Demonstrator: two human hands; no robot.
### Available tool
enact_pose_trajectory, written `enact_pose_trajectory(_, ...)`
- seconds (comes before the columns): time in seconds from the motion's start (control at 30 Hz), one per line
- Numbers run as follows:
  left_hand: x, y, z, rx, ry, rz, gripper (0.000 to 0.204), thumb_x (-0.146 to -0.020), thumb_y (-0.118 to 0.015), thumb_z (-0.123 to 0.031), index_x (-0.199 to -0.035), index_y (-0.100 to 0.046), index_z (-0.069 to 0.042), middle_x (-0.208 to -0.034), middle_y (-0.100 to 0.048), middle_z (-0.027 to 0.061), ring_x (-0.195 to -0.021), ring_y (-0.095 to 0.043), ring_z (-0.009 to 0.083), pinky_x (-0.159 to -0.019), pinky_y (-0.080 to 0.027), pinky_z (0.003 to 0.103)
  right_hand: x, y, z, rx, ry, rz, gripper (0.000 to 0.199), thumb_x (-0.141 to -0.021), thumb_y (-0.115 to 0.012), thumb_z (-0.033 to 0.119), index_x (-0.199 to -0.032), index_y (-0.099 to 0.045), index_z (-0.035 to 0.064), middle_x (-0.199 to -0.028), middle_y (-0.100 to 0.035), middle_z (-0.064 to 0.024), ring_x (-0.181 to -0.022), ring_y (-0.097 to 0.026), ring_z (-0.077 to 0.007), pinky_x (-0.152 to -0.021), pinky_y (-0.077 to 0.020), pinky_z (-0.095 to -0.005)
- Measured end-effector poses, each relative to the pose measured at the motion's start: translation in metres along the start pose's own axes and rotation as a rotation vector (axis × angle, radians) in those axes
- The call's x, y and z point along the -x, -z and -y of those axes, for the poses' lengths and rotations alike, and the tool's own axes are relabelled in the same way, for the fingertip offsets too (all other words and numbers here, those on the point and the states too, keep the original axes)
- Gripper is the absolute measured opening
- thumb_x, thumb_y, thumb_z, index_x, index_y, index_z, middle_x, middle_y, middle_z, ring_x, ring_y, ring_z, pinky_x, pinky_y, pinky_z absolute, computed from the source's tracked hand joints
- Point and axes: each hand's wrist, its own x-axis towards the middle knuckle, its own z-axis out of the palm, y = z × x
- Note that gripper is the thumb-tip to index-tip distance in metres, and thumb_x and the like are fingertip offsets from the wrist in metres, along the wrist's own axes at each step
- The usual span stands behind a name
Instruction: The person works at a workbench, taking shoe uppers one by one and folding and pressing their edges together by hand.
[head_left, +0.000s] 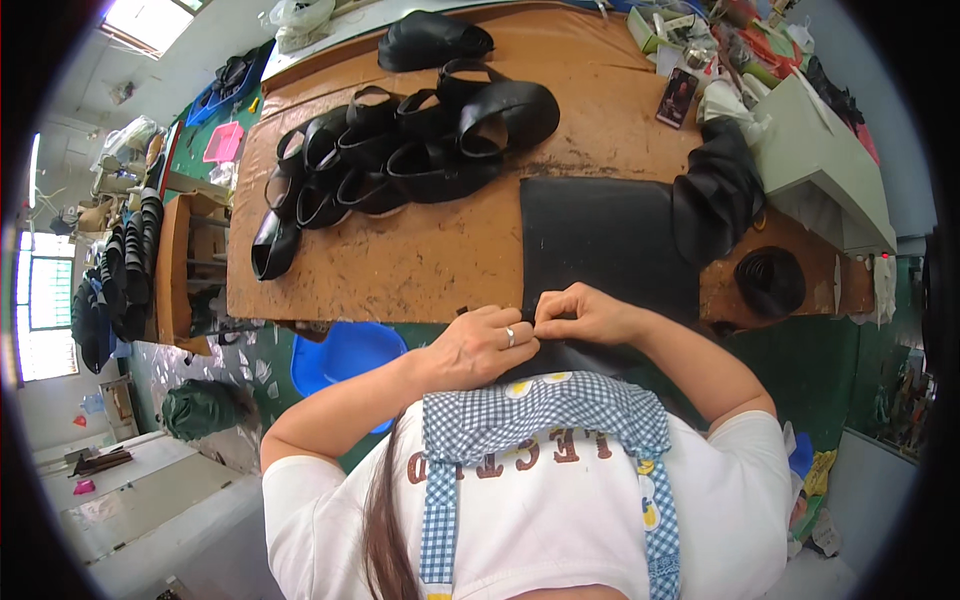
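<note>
My left hand [481,345] and my right hand [583,314] meet at the table's front edge, just in front of my apron. Both are closed, fingertips pinched together on a small black piece of leather-like material, mostly hidden by the fingers; a dark end of it [462,310] pokes out beyond my left hand. A ring sits on a left finger. Beside my right hand a smooth black sheet [600,230] lies flat, reaching over the front edge. More dark material [578,360] hangs below my hands, partly covered by them.
Rows of black shoe uppers [370,150] stand on the brown-covered table [360,270]. A crumpled black piece [718,190], a black roll [770,281] and a phone [677,98] lie to the right, near a pale box [825,160]. A blue basin [345,355] is below, left.
</note>
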Motion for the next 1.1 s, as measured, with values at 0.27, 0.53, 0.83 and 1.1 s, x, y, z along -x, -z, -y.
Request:
enact_pose_trajectory(0.27, 0.007, -0.007, -0.002, 0.142, 0.282, -0.175, 0.023, -0.068, -0.080, -0.003, -0.082, -0.063, -0.005, -0.077, -0.059, 0.0086, -0.068, -0.061, 0.0243, -0.058, -0.051, 0.034, 0.006, -0.019, 0.023, 0.312, 0.154, -0.242, 0.014, -0.087, -0.067, 0.013, -0.089, -0.072, 0.0000, -0.073, -0.064, -0.0116, -0.071, -0.061, -0.0218, -0.064, -0.0486, -0.0336)
enact_pose_trajectory(0.53, 0.011, 0.017, -0.001, 0.449, 0.691, -0.031, 0.022, -0.075, -0.079, -0.010, -0.085, -0.060, -0.004, -0.077, -0.056, 0.0085, -0.070, -0.059, 0.0249, -0.061, -0.048, 0.034, 0.000, -0.019, 0.030, 0.334, 0.090, -0.232, 0.021, -0.090, -0.066, 0.018, -0.091, -0.072, -0.0027, -0.076, -0.069, -0.0151, -0.066, -0.065, -0.0219, -0.062, -0.0496, -0.0336)
enact_pose_trajectory(0.83, 0.008, 0.019, 0.002, 0.378, 0.660, -0.034, 0.022, -0.078, -0.078, -0.010, -0.085, -0.058, -0.003, -0.079, -0.059, 0.0090, -0.069, -0.060, 0.0240, -0.061, -0.048, 0.033, -0.021, -0.010, 0.052, 0.204, -0.128, -0.053, 0.022, -0.090, -0.065, 0.018, -0.093, -0.073, -0.0029, -0.063, -0.065, -0.0105, -0.052, -0.059, -0.0126, -0.054, -0.0477, -0.0301)
enact_pose_trajectory(1.1, 0.008, 0.015, 0.004, 0.216, 0.415, -0.089, 0.023, -0.076, -0.078, -0.009, -0.083, -0.057, -0.003, -0.077, -0.058, 0.0104, -0.070, -0.060, 0.0269, -0.062, -0.049, 0.035, -0.032, -0.011, 0.053, 0.040, -0.222, -0.062, 0.023, -0.091, -0.065, 0.018, -0.090, -0.072, -0.0032, -0.066, -0.065, -0.0053, -0.052, -0.059, -0.0083, -0.046, -0.0476, -0.0228)
